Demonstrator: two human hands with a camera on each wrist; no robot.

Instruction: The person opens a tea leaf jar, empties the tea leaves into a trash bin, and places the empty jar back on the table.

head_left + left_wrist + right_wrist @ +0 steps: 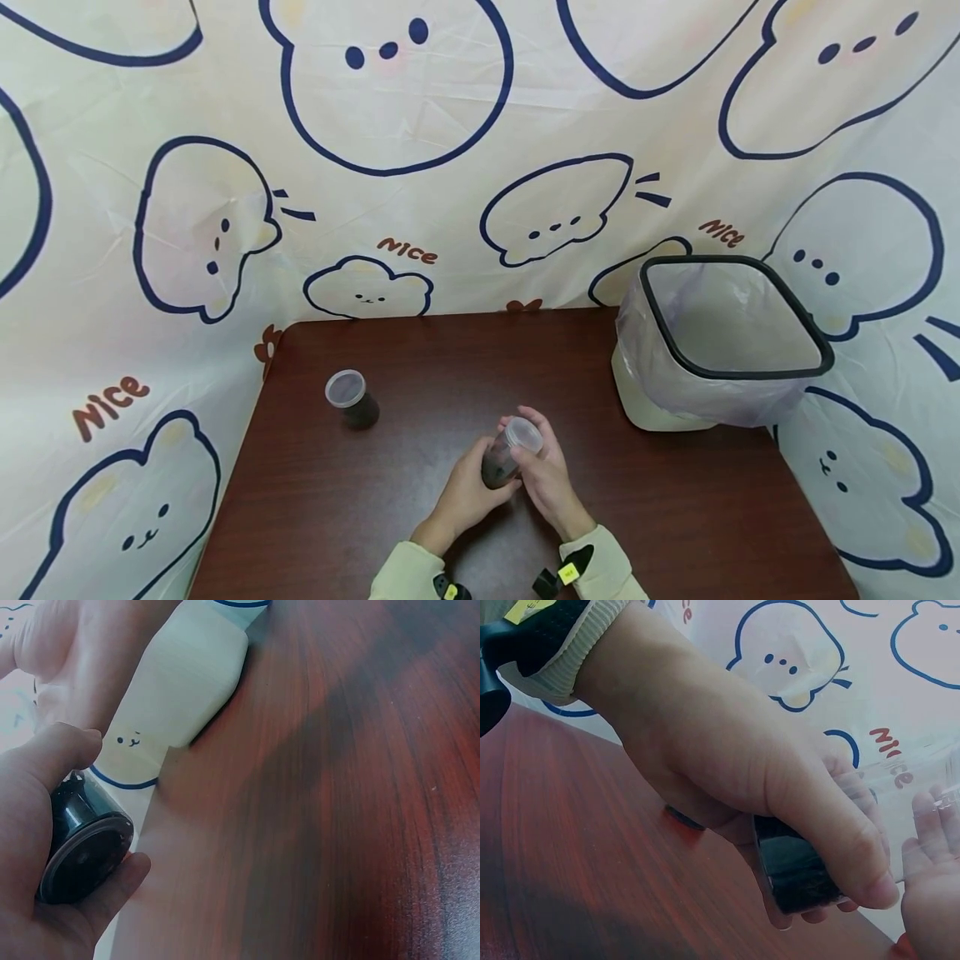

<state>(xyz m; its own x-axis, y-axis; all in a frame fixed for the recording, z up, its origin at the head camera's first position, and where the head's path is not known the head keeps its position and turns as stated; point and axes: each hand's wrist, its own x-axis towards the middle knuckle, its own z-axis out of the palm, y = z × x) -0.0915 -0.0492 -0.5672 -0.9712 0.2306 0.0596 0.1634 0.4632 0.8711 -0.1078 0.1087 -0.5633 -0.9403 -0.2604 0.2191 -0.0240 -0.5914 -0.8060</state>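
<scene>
Both hands are at a clear plastic cup (497, 463) with dark contents, held tilted over the table. My left hand (468, 486) grips its lower part, where the dark base (86, 859) shows between thumb and fingers in the left wrist view. My right hand (551, 483) holds the upper end, thumb on the near side of the pale round top (523, 434) and fingers behind it. In the right wrist view, the left hand (757, 765) wraps the dark part, with the right hand (934, 877) at the clear end. Farther left stands a similar cup (352, 400), upright.
At the table's back right stands a pale bin (660, 400) with a black rim and a translucent liner. A curtain (442, 350) printed with cartoon bears hangs behind the brown table (315, 517).
</scene>
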